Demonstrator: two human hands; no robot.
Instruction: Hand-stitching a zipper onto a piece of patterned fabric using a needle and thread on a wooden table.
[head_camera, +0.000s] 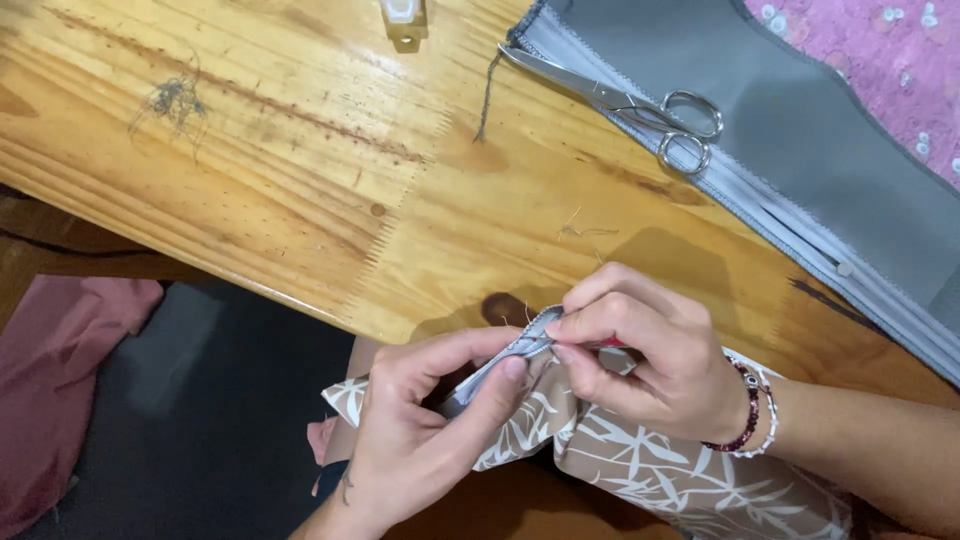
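Grey fabric strip (510, 358), narrow and folded, sits pinched between the two hands just off the near edge of the wooden table (300, 170), above the person's lap. The left hand (420, 430) comes up from below, its thumb and forefinger clamped together on the strip, holding it taut and slanting up to the right. The right hand (640, 350) comes in from the right, its fingers curled and closed on a small red-handled tool (612, 344), of which only a sliver of red shows past the fingertips; its tip meets the upper end of the strip, though the exact point of contact is too small to make out. A beaded bracelet (752, 410), dark red and white, circles the right wrist. Beneath both hands lies a brown cloth with a white leaf print (660, 470), draped over the lap. On the table, well apart from the hands, a pair of metal scissors (640, 110) lies closed with its handles resting on a long piece of grey fabric (800, 130) that runs along the far right edge, its pale folded border facing the hands. A pink patterned cloth (870, 50) lies beyond that, in the top right corner. Loose grey thread (487, 95) trails from the end of the grey fabric, and a small tangle of thread (175, 100) rests at the far left of the table. A pink garment (60, 370) lies lower left, below the table.
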